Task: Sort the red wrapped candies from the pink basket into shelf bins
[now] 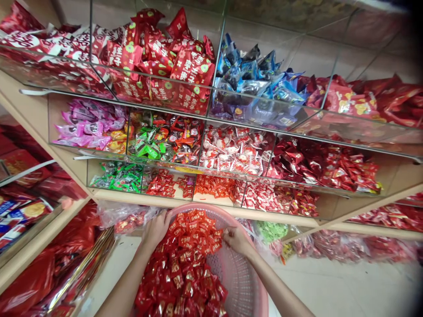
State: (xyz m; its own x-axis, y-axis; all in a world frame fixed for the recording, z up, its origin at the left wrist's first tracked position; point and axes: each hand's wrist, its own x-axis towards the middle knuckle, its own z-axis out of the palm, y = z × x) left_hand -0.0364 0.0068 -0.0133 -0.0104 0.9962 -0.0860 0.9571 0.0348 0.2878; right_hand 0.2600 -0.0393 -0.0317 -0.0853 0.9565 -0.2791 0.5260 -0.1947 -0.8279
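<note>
A pink plastic basket point(239, 281) full of small red-wrapped candies point(185, 264) sits low in the middle of the head view, tipped toward the bottom shelf. My left hand point(155, 229) grips the basket's far-left rim, fingers curled over it. My right hand point(235, 240) rests at the far-right rim, fingers pinched among the candies at the pile's edge. Just beyond the basket is the lowest clear bin row with red candies point(211, 187).
Tiered clear acrylic bins hold candies: purple point(87, 125), green point(150, 141), blue point(254, 75), red and white point(231, 152). Plastic bags of sweets point(128, 218) lie on the floor under the shelf. Red packages fill a wooden shelf point(29, 255) at left.
</note>
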